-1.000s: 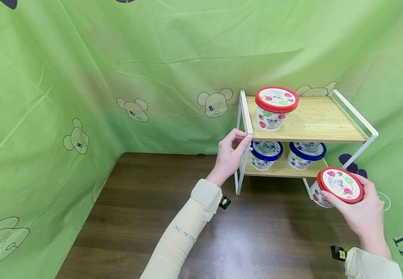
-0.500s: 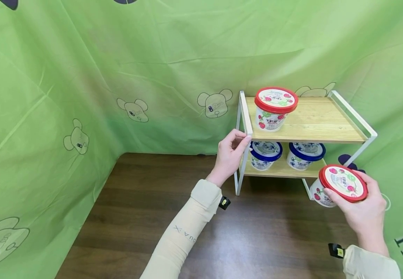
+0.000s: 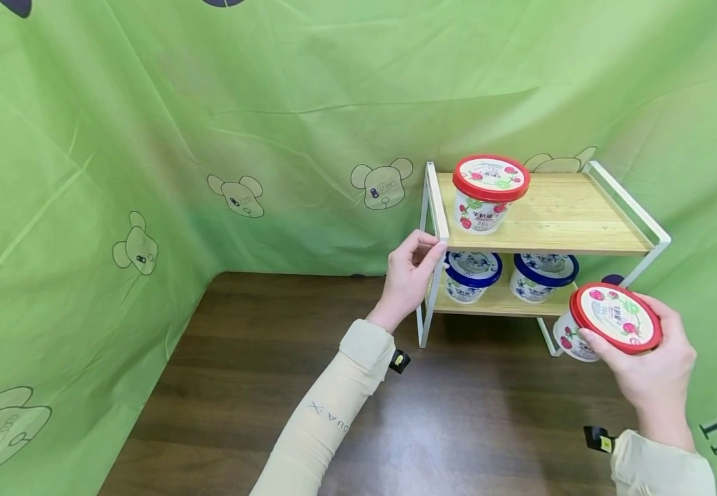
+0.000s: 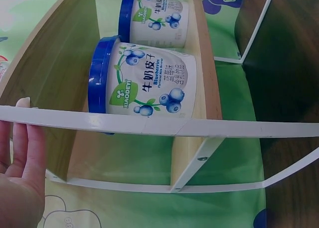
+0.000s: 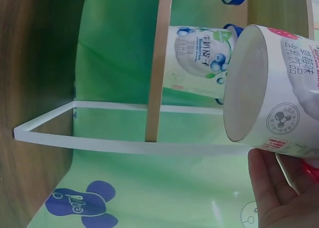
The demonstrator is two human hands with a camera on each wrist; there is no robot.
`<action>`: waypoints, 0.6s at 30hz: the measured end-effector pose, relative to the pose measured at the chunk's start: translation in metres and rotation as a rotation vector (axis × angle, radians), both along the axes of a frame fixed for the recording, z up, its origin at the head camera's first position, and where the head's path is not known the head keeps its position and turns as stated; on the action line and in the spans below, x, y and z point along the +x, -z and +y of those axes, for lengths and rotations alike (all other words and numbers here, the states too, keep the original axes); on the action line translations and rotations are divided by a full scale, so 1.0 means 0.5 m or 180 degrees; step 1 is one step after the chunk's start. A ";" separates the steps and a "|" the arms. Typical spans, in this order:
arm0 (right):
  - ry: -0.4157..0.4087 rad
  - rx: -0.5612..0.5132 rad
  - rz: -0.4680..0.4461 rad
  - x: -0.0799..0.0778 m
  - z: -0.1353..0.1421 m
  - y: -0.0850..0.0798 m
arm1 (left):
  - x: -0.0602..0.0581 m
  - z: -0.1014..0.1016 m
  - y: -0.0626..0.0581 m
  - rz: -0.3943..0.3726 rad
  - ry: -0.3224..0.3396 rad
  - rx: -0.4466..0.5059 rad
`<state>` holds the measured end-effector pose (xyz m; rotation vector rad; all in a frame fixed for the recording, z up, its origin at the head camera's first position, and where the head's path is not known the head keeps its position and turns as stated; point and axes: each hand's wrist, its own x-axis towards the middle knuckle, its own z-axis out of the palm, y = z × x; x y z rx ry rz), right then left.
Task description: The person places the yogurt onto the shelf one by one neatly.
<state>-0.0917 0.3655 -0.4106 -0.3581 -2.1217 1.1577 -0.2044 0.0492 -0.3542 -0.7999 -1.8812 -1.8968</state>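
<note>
My right hand [image 3: 658, 365] grips a red-lidded strawberry milk tub [image 3: 618, 317], thumb on the near side. It is held in front of the right end of a two-tier shelf rack [image 3: 572, 213], its lid tipped toward the head camera. In the right wrist view the tub's white base [image 5: 244, 83] shows. My left hand [image 3: 404, 275] pinches the rack's front left corner, the fingers [image 4: 32, 153] passing behind the white frame bar. Another strawberry tub [image 3: 482, 210] stands upright on the top tier's left. Two blue-lidded blueberry tubs [image 3: 466, 289] [image 3: 534, 288] sit on the lower tier.
The rack stands on a dark wooden table [image 3: 259, 358]. Green cloth [image 3: 296, 138] printed with bear heads hangs behind and along both sides. The rack's white right side frame [image 3: 637, 207] rises slightly above the top board.
My right hand has raised the strawberry tub a little and shifted it slightly right, with the lid tilting a bit. The left hand stays at the rack's corner.
</note>
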 end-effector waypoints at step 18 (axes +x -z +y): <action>-0.0050 0.0076 0.0329 -0.007 -0.011 -0.034 | 0.000 0.001 0.000 0.0051 -0.0007 0.0028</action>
